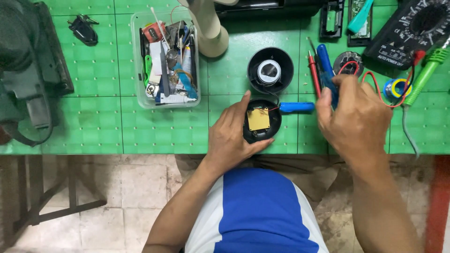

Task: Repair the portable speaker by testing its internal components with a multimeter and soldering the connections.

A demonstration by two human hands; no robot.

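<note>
The left hand (232,133) cups a round black base (261,121) near the front edge of the green mat (93,122), fingers curled around its left side and thumb under its near rim. Inside the base sits a yellowish square board (258,119) with a thin red wire running off to the right. The right hand (354,117) is closed around a blue-handled screwdriver (326,70), its handle poking out past the fingers toward the far side; the motion is blurred, so I can't tell exactly how tight the grasp is.

It looks like a small device opened for repair, at the point where a tool is being taken up while the base is held steady. I'd judge the next move calls for bringing the tip to the board without snagging that fine wire.

Just beyond the base stands a black cup-shaped housing (270,70) with a white ring inside. A blue cylinder (296,107) lies just right of the base. A red probe (314,72) lies beside the screwdriver, and a black multimeter (412,30) sits at the far right with pale printing on its face. Right of the hand are rolls of coloured tape (395,88) and a green-handled iron (424,75).

To the left, a clear rectangular tub (137,56) holds small tools and a red-labelled packet.
</note>
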